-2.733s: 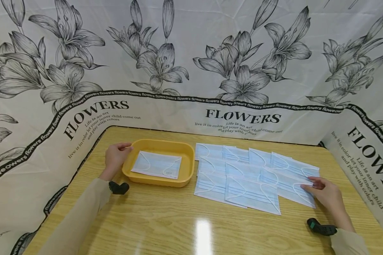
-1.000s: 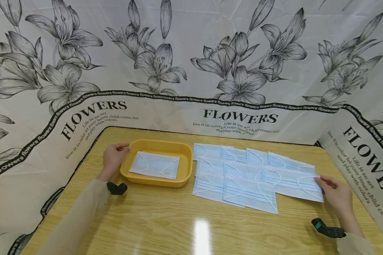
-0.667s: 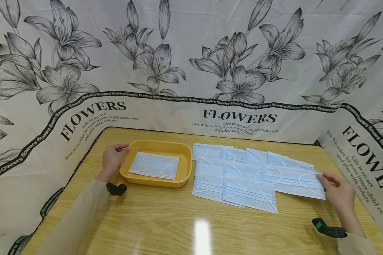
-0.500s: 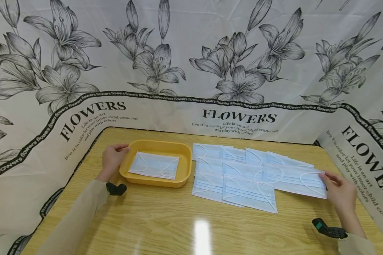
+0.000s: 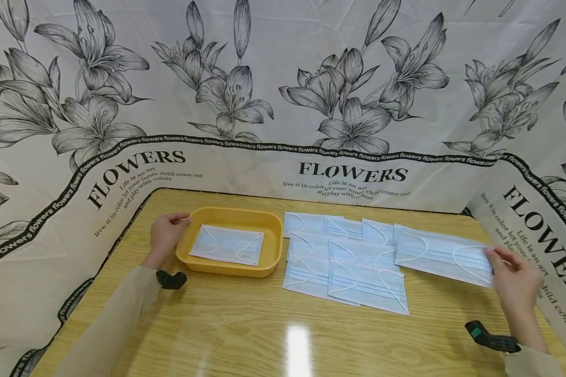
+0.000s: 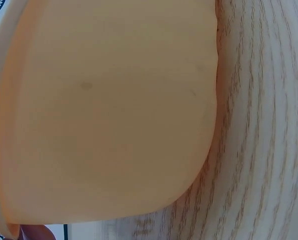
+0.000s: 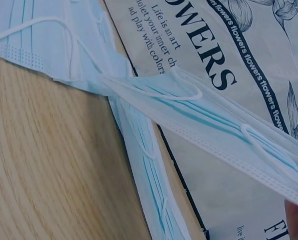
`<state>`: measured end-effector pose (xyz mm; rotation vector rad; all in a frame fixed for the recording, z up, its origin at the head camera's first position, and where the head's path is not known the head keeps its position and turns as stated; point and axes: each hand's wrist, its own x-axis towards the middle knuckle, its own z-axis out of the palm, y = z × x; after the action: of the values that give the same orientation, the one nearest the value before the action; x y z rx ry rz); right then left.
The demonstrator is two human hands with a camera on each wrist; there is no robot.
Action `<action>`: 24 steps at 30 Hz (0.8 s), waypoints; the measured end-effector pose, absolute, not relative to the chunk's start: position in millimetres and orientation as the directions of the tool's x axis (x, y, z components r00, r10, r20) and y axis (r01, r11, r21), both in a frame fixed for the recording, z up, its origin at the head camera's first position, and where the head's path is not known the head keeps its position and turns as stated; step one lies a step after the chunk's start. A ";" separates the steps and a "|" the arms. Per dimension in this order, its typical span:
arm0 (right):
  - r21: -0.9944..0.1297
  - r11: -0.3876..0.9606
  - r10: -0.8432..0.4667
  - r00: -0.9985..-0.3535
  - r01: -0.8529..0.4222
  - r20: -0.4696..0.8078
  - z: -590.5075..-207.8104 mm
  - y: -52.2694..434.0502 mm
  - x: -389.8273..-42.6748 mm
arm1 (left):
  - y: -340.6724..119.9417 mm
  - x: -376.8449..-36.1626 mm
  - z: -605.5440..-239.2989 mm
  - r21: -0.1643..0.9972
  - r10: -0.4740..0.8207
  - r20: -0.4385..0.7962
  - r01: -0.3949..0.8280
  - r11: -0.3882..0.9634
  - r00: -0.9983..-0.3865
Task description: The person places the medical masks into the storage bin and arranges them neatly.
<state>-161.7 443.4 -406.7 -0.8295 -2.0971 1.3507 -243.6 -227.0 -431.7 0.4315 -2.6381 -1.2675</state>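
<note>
The right hand (image 5: 516, 283) pinches the right end of a blue face mask (image 5: 441, 254), holding it lifted clear of the wooden table (image 5: 245, 324), above the far right of the spread of loose masks (image 5: 344, 259); the left hand (image 5: 166, 235) curls its fingers over the left rim of the yellow tray (image 5: 271, 230), which holds one mask (image 5: 227, 244); flower-printed cloth (image 5: 283, 94) backs the table.

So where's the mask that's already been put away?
In the head view, that mask lies flat in the yellow tray, left of the spread masks, with the left hand on the tray's rim.
</note>
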 end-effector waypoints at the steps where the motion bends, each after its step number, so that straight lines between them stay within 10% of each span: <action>1: -0.927 0.316 0.726 -0.680 0.203 0.099 -404.9 442.2 -161.6 | -226.7 -243.9 -431.9 0.784 -0.338 0.035 -0.184 0.593 -0.941; 24: -0.941 0.337 0.697 -0.666 -0.025 0.267 -386.7 395.4 -173.9 | -226.3 -243.8 -432.0 0.795 -0.338 0.026 -0.185 0.578 -0.941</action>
<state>-173.9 395.4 -386.7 -0.5882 -1.9344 1.3773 -243.8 -226.3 -432.0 0.4406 -2.6316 -1.2949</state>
